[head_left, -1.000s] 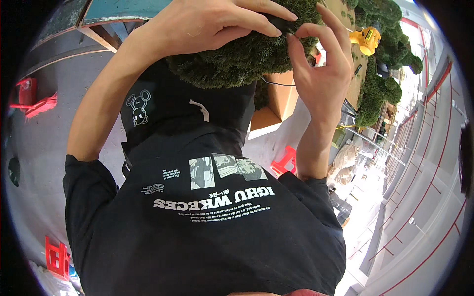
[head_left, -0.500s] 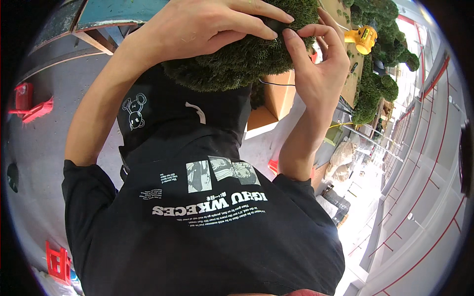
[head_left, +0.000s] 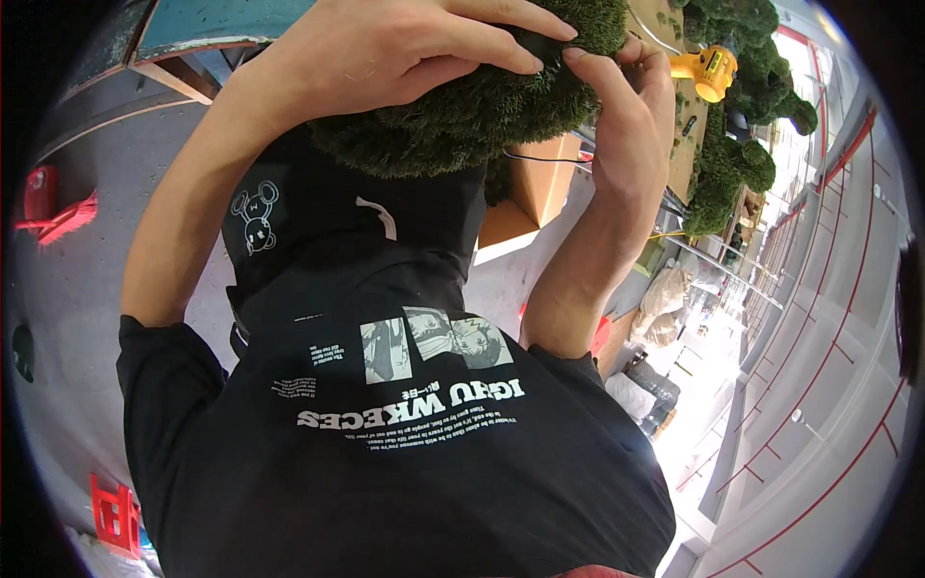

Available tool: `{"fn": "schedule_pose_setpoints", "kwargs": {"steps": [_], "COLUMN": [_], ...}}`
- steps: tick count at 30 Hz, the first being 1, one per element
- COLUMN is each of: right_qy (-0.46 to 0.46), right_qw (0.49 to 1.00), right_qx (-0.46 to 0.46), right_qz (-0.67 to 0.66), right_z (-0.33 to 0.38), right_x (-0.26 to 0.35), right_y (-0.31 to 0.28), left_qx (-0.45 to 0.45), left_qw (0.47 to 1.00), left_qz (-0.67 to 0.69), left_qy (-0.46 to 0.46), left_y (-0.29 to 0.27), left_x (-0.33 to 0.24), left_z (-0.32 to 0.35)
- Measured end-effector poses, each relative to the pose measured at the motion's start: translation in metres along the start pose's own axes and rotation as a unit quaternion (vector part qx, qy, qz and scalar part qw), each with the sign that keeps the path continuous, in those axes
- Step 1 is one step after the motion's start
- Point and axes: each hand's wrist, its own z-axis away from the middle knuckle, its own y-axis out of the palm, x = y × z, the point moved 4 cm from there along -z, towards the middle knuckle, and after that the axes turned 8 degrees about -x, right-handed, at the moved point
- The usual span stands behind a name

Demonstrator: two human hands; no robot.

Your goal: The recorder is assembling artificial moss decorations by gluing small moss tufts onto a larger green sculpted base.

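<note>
A dense, moss-like green foliage clump (head_left: 453, 125) fills the top middle, against the dark cloth over my lap. Across its upper side lies my left hand (head_left: 385, 53), fingers bent over the greenery and pressing into it, its thumb mostly tucked under. Opposite it, my right hand (head_left: 631, 101) is at the clump's right edge. Its thumb tip presses into the greenery close to the left fingertips. The other right fingers curl behind, so whatever they pinch is hidden. Below the clump, a thin black wire (head_left: 544, 159) runs toward the right wrist.
A yellow power tool (head_left: 711, 72) rests on the wooden table (head_left: 682, 144) at right, among more green foliage clumps (head_left: 718, 188). An open cardboard box (head_left: 540, 197) stands below. A blue-topped table (head_left: 202, 24) is at upper left; a red brush (head_left: 69, 220) and red stool (head_left: 116, 515) are farther left.
My right hand has turned, its index finger moving off the front of the foliage and back to its right edge. The left hand keeps nearly the same place.
</note>
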Motion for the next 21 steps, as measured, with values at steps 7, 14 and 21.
{"fn": "schedule_pose_setpoints", "kwargs": {"steps": [7,14,21], "right_qy": [-0.002,0.003,0.017], "right_qw": [0.999,0.998,0.99], "right_qx": [-0.009,-0.02,-0.068], "right_qz": [-0.046,-0.051,-0.126], "right_z": [0.0,0.0,0.002], "right_x": [-0.001,-0.001,-0.01], "right_y": [0.004,0.004,0.008], "left_qx": [-0.023,-0.024,-0.01], "left_qw": [1.0,1.0,1.0], "left_qz": [0.012,0.006,-0.007], "left_qy": [0.003,0.005,0.008], "left_y": [0.003,0.005,0.005], "left_x": [0.002,0.003,0.005], "left_z": [0.004,0.004,0.006]}}
